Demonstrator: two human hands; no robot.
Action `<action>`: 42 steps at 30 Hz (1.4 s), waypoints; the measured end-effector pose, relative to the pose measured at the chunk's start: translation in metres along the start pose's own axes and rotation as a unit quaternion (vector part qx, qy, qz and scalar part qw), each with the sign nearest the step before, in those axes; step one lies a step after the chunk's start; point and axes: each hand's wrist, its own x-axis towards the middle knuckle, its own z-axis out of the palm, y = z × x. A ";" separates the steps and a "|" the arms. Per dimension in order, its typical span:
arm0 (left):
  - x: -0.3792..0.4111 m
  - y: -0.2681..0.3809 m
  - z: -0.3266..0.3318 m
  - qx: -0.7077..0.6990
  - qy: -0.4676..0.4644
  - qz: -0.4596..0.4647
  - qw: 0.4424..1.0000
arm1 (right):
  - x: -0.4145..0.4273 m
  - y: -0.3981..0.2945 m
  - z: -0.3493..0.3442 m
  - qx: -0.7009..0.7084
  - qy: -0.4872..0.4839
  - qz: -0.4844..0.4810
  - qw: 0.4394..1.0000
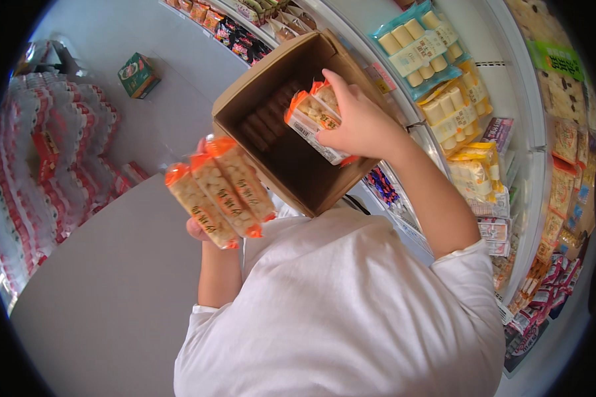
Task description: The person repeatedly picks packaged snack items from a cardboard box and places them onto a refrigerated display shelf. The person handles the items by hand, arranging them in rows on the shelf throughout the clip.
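Three orange-ended snack packs in clear film [221, 193] are in my left hand [197, 229], just left of an open cardboard box. The fingers lie mostly behind the packs. My right hand [360, 116] grips more packs of the same kind [313, 119], side by side, at the right part of the box opening. The cardboard box [258, 64] is tilted in front of my chest. Brownish packs or pieces [270, 116] lie in a row in its shadowed inside; their kind is unclear. What supports the box is hidden.
Shelves [519, 99] on the right hold bagged cakes [419, 47] and other packaged snacks. A lower shelf with small packs [243, 44] runs behind the box. Stacked plastic-wrapped bottles [54, 164] stand at the left, and a green carton [139, 75] sits on the floor.
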 end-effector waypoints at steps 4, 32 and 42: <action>-0.009 0.022 -0.016 0.021 -0.001 0.053 0.998 | 0.070 0.018 0.062 -0.145 -0.199 0.067 0.967; -0.072 0.044 -0.020 0.080 0.097 0.091 0.988 | 0.148 0.101 0.300 -0.164 -0.208 -0.035 0.964; -0.026 0.043 0.025 0.112 0.044 0.063 0.991 | 0.171 0.087 0.233 -0.122 -0.278 -0.037 0.952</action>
